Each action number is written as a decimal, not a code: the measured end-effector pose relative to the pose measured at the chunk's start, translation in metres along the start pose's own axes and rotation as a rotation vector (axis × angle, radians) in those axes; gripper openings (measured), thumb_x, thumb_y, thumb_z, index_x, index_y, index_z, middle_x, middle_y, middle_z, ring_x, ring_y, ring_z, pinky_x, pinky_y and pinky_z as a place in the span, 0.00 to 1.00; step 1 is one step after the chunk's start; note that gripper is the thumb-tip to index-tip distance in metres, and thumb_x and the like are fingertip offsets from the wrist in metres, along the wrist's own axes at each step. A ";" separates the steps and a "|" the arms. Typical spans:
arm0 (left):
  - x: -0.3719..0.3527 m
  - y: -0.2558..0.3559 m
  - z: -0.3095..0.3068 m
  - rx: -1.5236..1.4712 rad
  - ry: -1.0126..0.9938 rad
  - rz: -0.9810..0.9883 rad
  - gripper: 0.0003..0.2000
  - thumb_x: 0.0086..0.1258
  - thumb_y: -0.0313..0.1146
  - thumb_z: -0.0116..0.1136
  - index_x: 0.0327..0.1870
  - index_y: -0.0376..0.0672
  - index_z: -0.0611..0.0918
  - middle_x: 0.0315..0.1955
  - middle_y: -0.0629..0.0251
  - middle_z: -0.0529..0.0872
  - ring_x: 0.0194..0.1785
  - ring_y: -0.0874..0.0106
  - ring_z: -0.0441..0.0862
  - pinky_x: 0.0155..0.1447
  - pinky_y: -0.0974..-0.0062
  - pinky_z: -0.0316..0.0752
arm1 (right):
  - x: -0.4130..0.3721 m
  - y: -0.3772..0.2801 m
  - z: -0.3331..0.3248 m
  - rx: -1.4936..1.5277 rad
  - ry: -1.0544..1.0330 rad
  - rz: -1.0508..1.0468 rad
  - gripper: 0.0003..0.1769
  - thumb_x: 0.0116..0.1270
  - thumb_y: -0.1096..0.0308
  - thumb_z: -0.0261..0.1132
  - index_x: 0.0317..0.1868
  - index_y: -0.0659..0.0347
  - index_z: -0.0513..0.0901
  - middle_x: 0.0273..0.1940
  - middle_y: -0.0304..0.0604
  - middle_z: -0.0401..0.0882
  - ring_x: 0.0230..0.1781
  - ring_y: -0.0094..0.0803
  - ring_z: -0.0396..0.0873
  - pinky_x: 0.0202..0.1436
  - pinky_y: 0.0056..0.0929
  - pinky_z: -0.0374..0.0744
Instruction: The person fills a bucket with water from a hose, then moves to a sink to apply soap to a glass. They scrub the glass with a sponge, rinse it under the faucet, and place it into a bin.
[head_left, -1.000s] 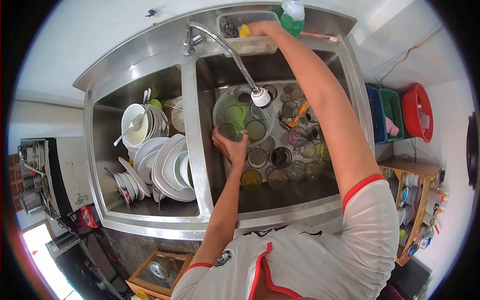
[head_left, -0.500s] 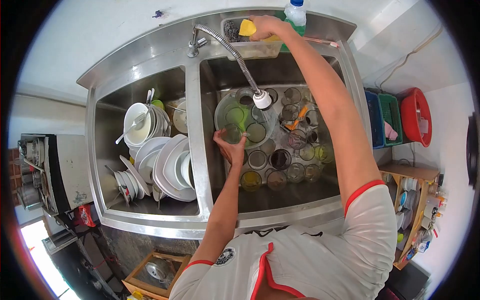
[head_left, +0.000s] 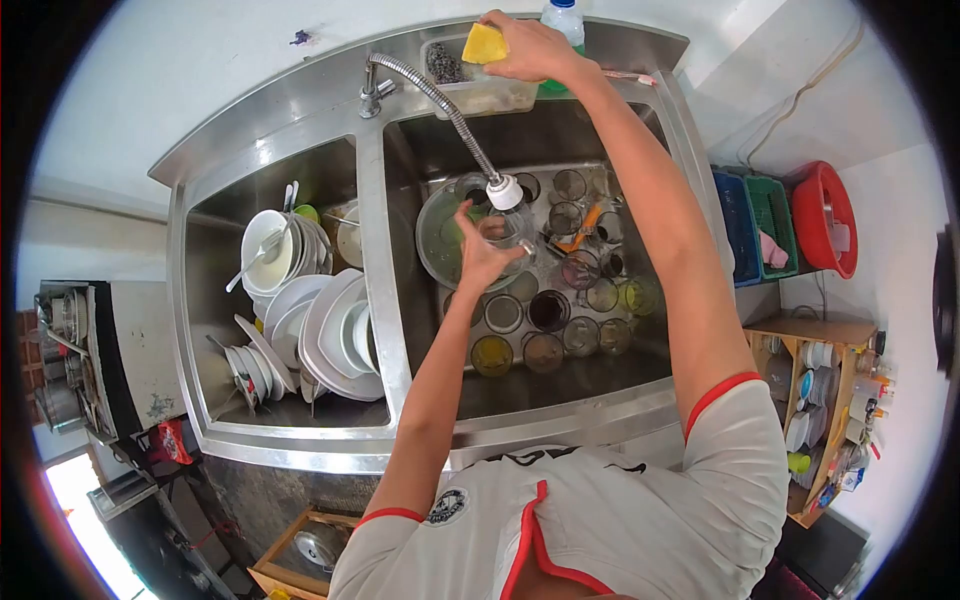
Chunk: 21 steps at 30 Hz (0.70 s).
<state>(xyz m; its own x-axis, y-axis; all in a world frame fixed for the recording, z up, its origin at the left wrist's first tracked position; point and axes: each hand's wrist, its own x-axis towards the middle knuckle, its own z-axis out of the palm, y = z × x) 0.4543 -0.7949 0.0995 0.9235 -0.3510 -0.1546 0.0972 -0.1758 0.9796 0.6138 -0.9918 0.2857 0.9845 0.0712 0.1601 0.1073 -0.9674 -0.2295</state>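
Observation:
My left hand (head_left: 484, 262) is in the right sink basin, fingers and thumb curved round a clear drinking glass (head_left: 511, 232) just below the white tap head (head_left: 504, 192). A large clear bowl (head_left: 432, 250) with glasses in it lies beneath that hand. At the back ledge, my right hand (head_left: 535, 50) grips a yellow sponge (head_left: 485, 44) above a plastic container (head_left: 500, 97), which has a dark scouring pad (head_left: 442, 64) in it. Several used glasses (head_left: 549, 310) stand on the basin floor to the right of the bowl.
Stacked white plates (head_left: 335, 335) and bowls (head_left: 268, 250) with spoons fill the left basin. A bottle of green liquid (head_left: 566, 28) stands behind my right wrist. An orange-handled utensil (head_left: 588, 222) lies among the glasses. Green (head_left: 770, 222) and red (head_left: 826, 220) tubs are at the right.
My left hand has moved right and up with the glass, from over the bowl to under the tap head. My right hand has lifted the sponge slightly from the container.

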 end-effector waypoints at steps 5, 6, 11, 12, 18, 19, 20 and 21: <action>0.029 -0.030 0.033 0.021 0.034 0.203 0.52 0.39 0.28 0.76 0.64 0.44 0.49 0.53 0.52 0.74 0.55 0.58 0.74 0.59 0.65 0.70 | -0.042 0.001 -0.024 0.097 0.149 -0.068 0.38 0.52 0.51 0.68 0.61 0.55 0.65 0.45 0.53 0.81 0.47 0.50 0.79 0.52 0.42 0.76; 0.032 -0.035 0.036 0.059 0.035 0.161 0.52 0.39 0.28 0.76 0.64 0.44 0.49 0.53 0.52 0.74 0.55 0.58 0.74 0.59 0.66 0.70 | -0.053 0.002 -0.026 0.170 0.159 -0.044 0.38 0.53 0.51 0.68 0.61 0.58 0.65 0.44 0.54 0.81 0.46 0.49 0.80 0.53 0.41 0.76; 0.040 -0.048 0.042 -0.098 -0.053 0.043 0.50 0.43 0.28 0.74 0.66 0.43 0.49 0.55 0.51 0.74 0.58 0.56 0.74 0.60 0.65 0.69 | -0.116 0.006 -0.028 0.600 0.170 0.070 0.40 0.57 0.49 0.67 0.60 0.68 0.63 0.42 0.56 0.80 0.46 0.45 0.80 0.53 0.35 0.75; 0.039 -0.053 0.044 -0.200 -0.074 -0.076 0.49 0.46 0.29 0.74 0.66 0.44 0.50 0.55 0.52 0.74 0.57 0.56 0.74 0.60 0.64 0.70 | -0.129 0.010 -0.020 0.688 0.144 0.091 0.40 0.58 0.48 0.67 0.60 0.68 0.63 0.43 0.55 0.79 0.47 0.43 0.80 0.53 0.35 0.75; 0.024 -0.081 0.035 -0.772 -0.502 -0.681 0.36 0.59 0.43 0.66 0.65 0.47 0.59 0.55 0.56 0.75 0.54 0.62 0.76 0.57 0.61 0.72 | -0.217 0.030 0.052 0.976 -0.046 0.423 0.42 0.55 0.47 0.71 0.60 0.68 0.67 0.49 0.50 0.78 0.49 0.34 0.78 0.55 0.30 0.74; 0.017 -0.062 0.027 -0.785 -0.542 -0.688 0.34 0.61 0.45 0.64 0.64 0.47 0.61 0.54 0.55 0.76 0.52 0.62 0.77 0.57 0.61 0.72 | -0.230 0.032 0.065 1.044 -0.071 0.512 0.42 0.55 0.47 0.71 0.61 0.68 0.67 0.49 0.48 0.79 0.48 0.33 0.78 0.54 0.30 0.74; 0.013 -0.051 0.020 -0.798 -0.583 -0.691 0.32 0.63 0.48 0.62 0.64 0.47 0.63 0.53 0.54 0.77 0.51 0.63 0.78 0.57 0.60 0.72 | -0.242 0.036 0.077 1.070 -0.071 0.554 0.41 0.56 0.46 0.70 0.61 0.67 0.68 0.49 0.48 0.79 0.48 0.32 0.78 0.53 0.30 0.75; 0.013 -0.054 0.016 -0.836 -0.638 -0.685 0.31 0.63 0.50 0.60 0.62 0.44 0.65 0.51 0.52 0.78 0.48 0.63 0.80 0.55 0.61 0.74 | -0.253 0.041 0.089 1.094 -0.073 0.594 0.41 0.56 0.46 0.70 0.60 0.67 0.69 0.49 0.47 0.79 0.47 0.32 0.78 0.53 0.29 0.75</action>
<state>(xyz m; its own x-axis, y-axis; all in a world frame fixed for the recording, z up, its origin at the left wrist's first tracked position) 0.4549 -0.8044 0.0426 0.2695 -0.8412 -0.4687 0.9061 0.0567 0.4192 0.3813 -1.0274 0.1502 0.9217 -0.2603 -0.2877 -0.3324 -0.1472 -0.9316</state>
